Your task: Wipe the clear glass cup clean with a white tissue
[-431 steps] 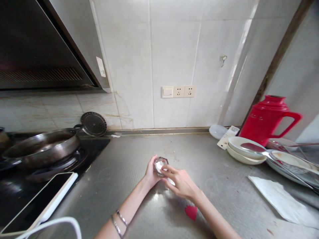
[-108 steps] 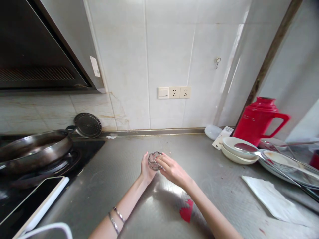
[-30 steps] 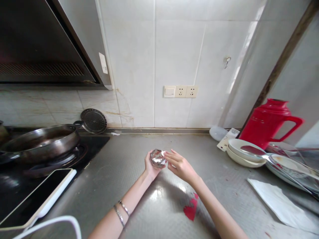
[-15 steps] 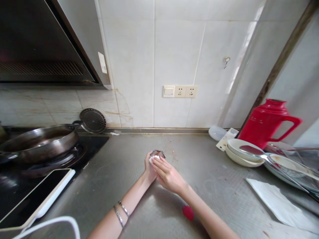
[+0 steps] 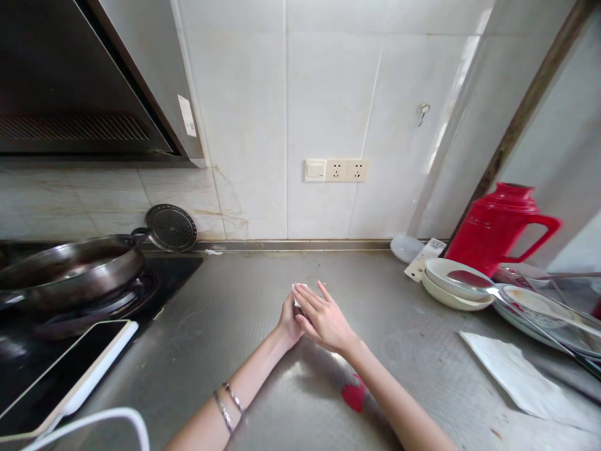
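My left hand (image 5: pixel 288 322) is curled around a small, shiny, round-rimmed object above the middle of the steel counter. That object is now almost wholly covered by my hands, so its kind does not show. A white tissue (image 5: pixel 296 303) peeks out between the hands. My right hand (image 5: pixel 328 322) presses the tissue against the object, fingers stretched over it and one finger lifted away. Two silvery bracelets (image 5: pixel 228 407) circle my left forearm.
At left, a pan (image 5: pixel 79 272) sits on the black stove, with a phone (image 5: pixel 66 382) in front. On the right are a red thermos (image 5: pixel 498 228), stacked bowls (image 5: pixel 453 294) and a folded white paper (image 5: pixel 521 376). A red patch (image 5: pixel 354 393) shows near my right forearm.
My right hand has slid up and over the shiny object, whose rim showed before and is now covered. One right finger has spread upward. The view has shifted slightly.
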Demonstrator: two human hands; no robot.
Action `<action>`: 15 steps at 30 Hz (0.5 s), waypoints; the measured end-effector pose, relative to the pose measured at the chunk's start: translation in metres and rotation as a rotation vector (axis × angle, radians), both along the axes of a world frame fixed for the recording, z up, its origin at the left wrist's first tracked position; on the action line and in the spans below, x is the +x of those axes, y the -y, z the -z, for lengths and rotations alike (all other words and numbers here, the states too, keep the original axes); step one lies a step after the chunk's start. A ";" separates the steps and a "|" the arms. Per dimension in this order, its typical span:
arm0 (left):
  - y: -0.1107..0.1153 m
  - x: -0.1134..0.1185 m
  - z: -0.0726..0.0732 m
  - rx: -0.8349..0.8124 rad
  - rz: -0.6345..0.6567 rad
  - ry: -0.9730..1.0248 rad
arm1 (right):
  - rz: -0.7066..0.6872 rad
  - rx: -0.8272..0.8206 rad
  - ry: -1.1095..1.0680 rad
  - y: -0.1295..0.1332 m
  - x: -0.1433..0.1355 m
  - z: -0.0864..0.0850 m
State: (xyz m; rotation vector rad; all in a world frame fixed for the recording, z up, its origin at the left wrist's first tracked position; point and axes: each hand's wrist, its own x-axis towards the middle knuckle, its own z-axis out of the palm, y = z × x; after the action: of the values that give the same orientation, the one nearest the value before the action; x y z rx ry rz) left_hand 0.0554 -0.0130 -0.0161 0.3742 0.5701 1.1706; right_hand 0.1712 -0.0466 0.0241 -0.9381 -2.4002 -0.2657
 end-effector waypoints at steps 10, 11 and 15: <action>-0.008 -0.014 -0.017 -0.070 0.030 0.038 | 0.010 -0.006 -0.047 -0.008 0.013 -0.003; -0.007 -0.015 -0.019 -0.079 0.031 0.031 | 0.007 -0.001 -0.056 -0.008 0.014 -0.003; -0.006 -0.015 -0.020 -0.109 0.022 0.003 | -0.012 0.017 -0.082 -0.009 0.015 -0.004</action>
State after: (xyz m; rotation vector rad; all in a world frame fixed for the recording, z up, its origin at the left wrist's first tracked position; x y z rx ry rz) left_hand 0.0399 -0.0070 0.0037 0.2851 0.6230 1.1134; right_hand 0.1862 -0.0376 0.0279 -0.9097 -2.3246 -0.2386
